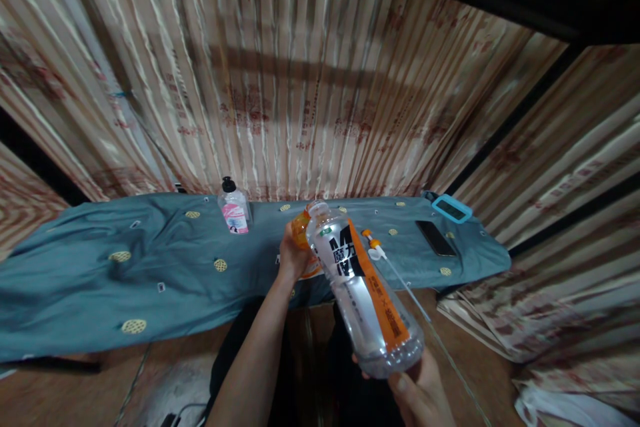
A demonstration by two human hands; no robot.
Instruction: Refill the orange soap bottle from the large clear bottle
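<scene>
My right hand (417, 390) grips the base of a large clear plastic drink bottle (367, 300) with a silver, black and orange label. The bottle is tilted, its neck pointing away and to the left. My left hand (294, 255) is wrapped around an orange see-through bottle (301, 230), partly hidden behind the drink bottle. The two bottle necks are close together; whether they touch I cannot tell. Just right of the drink bottle lies an orange and white pump head (373, 243) with a long thin tube, on the teal cloth (175, 280).
A clear pump bottle (234, 208) with a black top and pink label stands at the cloth's back left. Towards the right lie a black phone (435, 238) and a light-blue framed device (451, 209). Behind hangs a pleated patterned curtain (300, 80).
</scene>
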